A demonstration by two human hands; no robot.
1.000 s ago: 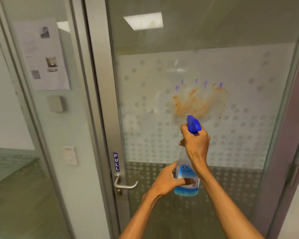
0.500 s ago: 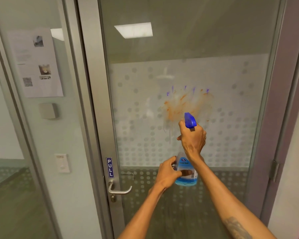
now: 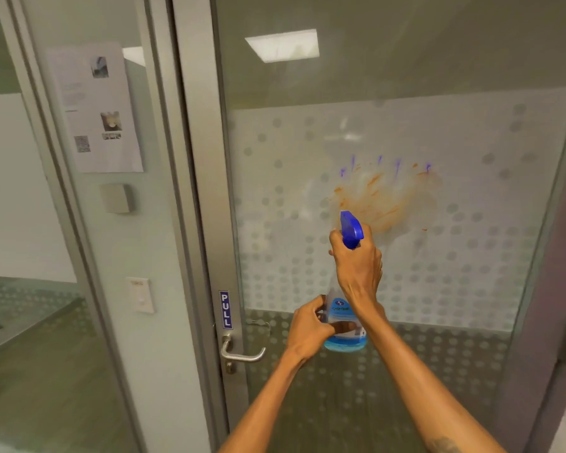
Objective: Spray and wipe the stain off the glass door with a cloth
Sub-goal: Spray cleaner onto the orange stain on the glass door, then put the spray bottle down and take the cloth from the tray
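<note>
Spray bottle: clear body with blue liquid at the bottom and a blue trigger head, held upright in front of the glass door, just below the stain, nozzle pointing up toward it.
Left hand: wrapped around the lower body of the bottle from the left side, fingers curled over the label, steadying the base.
Right hand: closed around the bottle's neck just under the trigger head, back of the hand toward the camera; the fingers on the trigger are hidden, so whether it is squeezed cannot be told.
Forearms: both bare, rising from the bottom edge; a tattoo shows on the right one near the frame's lower edge.
Door handle: silver lever on the door's grey frame, left of the hands, with a blue PULL sign above it.
Glass door: frosted band patterned with dots across its middle, clear glass above.
Stain: orange-brown smear on the frosted band, above and right of the nozzle, with small purple marks along its top edge.
Side panel: fixed glass to the left carrying a printed paper notice, a grey box and a white switch below it.
Ceiling light: bright rectangle seen in the upper glass.
</note>
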